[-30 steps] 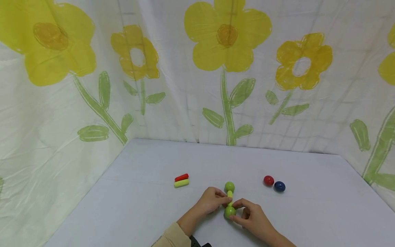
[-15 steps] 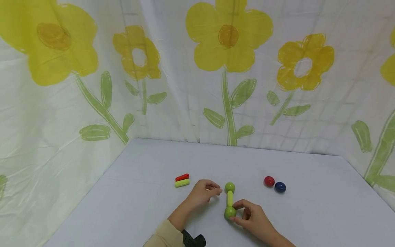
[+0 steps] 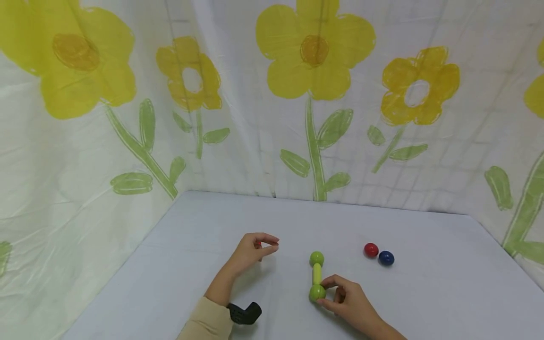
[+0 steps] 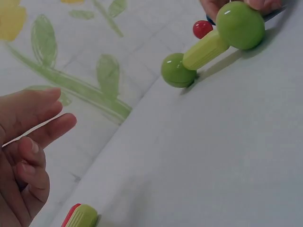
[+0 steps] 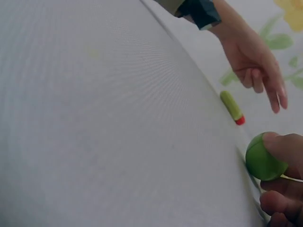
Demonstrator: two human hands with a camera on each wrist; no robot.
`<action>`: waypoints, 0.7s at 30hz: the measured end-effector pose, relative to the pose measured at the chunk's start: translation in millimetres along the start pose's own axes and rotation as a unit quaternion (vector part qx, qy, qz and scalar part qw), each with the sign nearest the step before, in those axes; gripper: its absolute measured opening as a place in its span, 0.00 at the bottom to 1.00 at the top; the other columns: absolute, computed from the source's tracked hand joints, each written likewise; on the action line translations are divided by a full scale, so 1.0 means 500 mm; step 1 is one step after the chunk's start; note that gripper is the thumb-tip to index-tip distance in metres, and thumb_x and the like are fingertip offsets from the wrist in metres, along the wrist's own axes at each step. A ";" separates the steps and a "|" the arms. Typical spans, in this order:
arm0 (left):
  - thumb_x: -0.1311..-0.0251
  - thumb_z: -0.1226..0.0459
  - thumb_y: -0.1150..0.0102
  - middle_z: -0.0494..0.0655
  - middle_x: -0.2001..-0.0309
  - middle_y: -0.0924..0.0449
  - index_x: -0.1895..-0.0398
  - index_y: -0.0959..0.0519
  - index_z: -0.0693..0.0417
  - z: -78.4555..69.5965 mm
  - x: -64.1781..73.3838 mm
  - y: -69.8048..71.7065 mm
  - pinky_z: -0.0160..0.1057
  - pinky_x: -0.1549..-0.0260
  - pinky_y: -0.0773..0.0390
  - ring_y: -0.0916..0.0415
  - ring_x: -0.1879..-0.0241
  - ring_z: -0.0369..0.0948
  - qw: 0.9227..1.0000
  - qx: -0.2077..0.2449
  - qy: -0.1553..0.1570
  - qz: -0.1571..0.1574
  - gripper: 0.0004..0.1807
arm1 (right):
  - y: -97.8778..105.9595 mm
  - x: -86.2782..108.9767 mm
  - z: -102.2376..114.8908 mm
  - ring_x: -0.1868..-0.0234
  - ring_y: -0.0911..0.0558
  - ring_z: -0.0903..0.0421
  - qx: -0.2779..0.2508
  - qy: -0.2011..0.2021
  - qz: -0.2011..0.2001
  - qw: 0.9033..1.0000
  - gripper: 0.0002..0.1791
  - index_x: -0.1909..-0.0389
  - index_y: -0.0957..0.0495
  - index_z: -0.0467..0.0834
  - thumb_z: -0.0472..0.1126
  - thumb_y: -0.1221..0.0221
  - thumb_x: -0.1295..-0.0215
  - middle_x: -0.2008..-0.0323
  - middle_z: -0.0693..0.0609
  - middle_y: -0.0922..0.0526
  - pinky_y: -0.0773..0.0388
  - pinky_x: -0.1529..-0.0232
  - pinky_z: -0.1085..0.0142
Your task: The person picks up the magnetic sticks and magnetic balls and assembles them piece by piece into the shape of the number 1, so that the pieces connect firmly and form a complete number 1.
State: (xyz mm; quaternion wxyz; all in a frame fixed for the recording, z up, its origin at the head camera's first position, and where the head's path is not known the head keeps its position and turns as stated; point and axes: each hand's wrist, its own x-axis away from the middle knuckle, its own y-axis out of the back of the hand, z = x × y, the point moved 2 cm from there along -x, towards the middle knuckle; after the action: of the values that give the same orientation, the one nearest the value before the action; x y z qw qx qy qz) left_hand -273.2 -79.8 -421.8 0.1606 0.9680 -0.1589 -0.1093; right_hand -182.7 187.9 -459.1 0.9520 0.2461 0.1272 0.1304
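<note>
Two green balls joined by a yellow-green rod [image 3: 317, 274] form a dumbbell shape lying on the table. My right hand [image 3: 350, 300] pinches the near green ball [image 3: 317, 293] between thumb and fingers. The far green ball [image 3: 316, 258] stays untouched at the rod's other end. My left hand [image 3: 248, 252] is raised over the table to the left, holding nothing, fingers loosely extended. Beneath it, in the left wrist view, lie a loose yellow-green rod [image 4: 85, 216] and a red rod [image 4: 70, 215] side by side; the head view mostly hides them behind the hand.
A red ball [image 3: 371, 250] and a dark blue ball [image 3: 386, 258] sit close together on the right of the white table [image 3: 204, 236]. A flower-patterned curtain [image 3: 238, 156] hangs behind the table's far edge.
My left hand has let go of the joined yellow-green rod and moved left and away, over the loose rods. My right hand keeps its grip on the near green ball.
</note>
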 end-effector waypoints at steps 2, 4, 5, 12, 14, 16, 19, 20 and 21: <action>0.41 0.64 0.33 0.52 0.58 0.16 0.53 0.18 0.64 0.001 0.002 0.013 0.30 0.81 0.33 0.37 0.81 0.34 1.000 -0.005 -0.003 0.001 0.16 | 0.000 0.001 0.001 0.81 0.31 0.68 -0.005 0.005 0.000 1.000 0.17 0.56 0.22 0.39 0.40 0.30 0.43 0.61 0.48 0.18 0.31 0.82 0.72; 0.42 0.64 0.33 0.54 0.57 0.16 0.51 0.19 0.64 0.004 0.004 0.026 0.30 0.80 0.33 0.38 0.80 0.34 1.000 -0.009 0.001 0.002 0.17 | 0.000 0.001 0.002 0.81 0.31 0.67 -0.011 0.009 0.000 1.000 0.17 0.56 0.22 0.39 0.39 0.30 0.43 0.60 0.48 0.18 0.32 0.82 0.71; 0.42 0.64 0.32 0.55 0.56 0.16 0.50 0.19 0.64 0.007 0.005 0.033 0.30 0.80 0.34 0.38 0.80 0.34 1.000 -0.011 0.005 0.001 0.18 | 0.000 0.001 0.002 0.81 0.31 0.67 -0.013 0.009 0.001 1.000 0.17 0.56 0.22 0.39 0.39 0.30 0.43 0.60 0.48 0.18 0.32 0.82 0.72; 0.45 0.63 0.29 0.51 0.59 0.17 0.54 0.17 0.59 0.037 0.017 0.083 0.31 0.82 0.40 0.41 0.80 0.35 0.999 -0.043 0.022 -0.022 0.17 | 0.000 0.001 -0.005 0.81 0.31 0.68 0.000 0.006 0.002 1.000 0.17 0.56 0.22 0.39 0.41 0.30 0.44 0.62 0.49 0.18 0.31 0.82 0.72; 0.46 0.62 0.28 0.47 0.61 0.18 0.56 0.16 0.57 0.048 0.020 0.094 0.32 0.82 0.39 0.40 0.80 0.36 0.998 -0.053 0.029 -0.029 0.16 | 0.000 0.002 -0.008 0.81 0.31 0.68 0.007 0.010 0.001 1.000 0.17 0.57 0.22 0.40 0.41 0.30 0.44 0.62 0.49 0.18 0.30 0.82 0.71; 0.46 0.61 0.28 0.45 0.63 0.19 0.57 0.15 0.56 0.060 0.023 0.103 0.32 0.82 0.38 0.38 0.80 0.37 0.997 -0.058 0.039 -0.033 0.15 | 0.000 0.001 -0.009 0.81 0.31 0.68 0.011 0.014 0.001 1.000 0.17 0.57 0.22 0.40 0.42 0.30 0.44 0.62 0.49 0.18 0.30 0.82 0.71; 0.46 0.61 0.29 0.45 0.63 0.20 0.58 0.14 0.56 0.075 0.026 0.112 0.32 0.81 0.36 0.36 0.79 0.38 0.996 -0.058 0.051 -0.034 0.13 | 0.000 0.001 -0.009 0.81 0.31 0.68 0.012 0.012 0.002 1.000 0.17 0.57 0.22 0.40 0.42 0.30 0.44 0.62 0.49 0.18 0.30 0.82 0.71; 0.45 0.62 0.29 0.45 0.63 0.20 0.59 0.14 0.57 0.080 0.027 0.114 0.32 0.80 0.36 0.36 0.79 0.38 0.997 -0.055 0.051 -0.033 0.12 | 0.000 0.001 -0.008 0.81 0.31 0.68 0.011 0.010 0.002 1.000 0.17 0.57 0.22 0.40 0.42 0.30 0.44 0.62 0.50 0.18 0.30 0.82 0.71; 0.45 0.62 0.29 0.46 0.63 0.20 0.60 0.14 0.57 0.084 0.027 0.115 0.32 0.80 0.36 0.36 0.79 0.38 0.997 -0.052 0.052 -0.033 0.12 | 0.000 0.001 -0.008 0.81 0.31 0.68 0.010 0.007 0.003 1.000 0.17 0.57 0.22 0.40 0.42 0.30 0.44 0.63 0.50 0.18 0.30 0.82 0.71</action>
State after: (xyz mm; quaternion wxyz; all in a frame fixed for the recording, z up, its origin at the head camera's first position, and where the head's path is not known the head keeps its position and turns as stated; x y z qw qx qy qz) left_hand -287.2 -147.7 -442.8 0.2154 0.9674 -0.1120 -0.0726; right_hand -183.3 189.8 -462.6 0.9482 0.2549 0.1342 0.1338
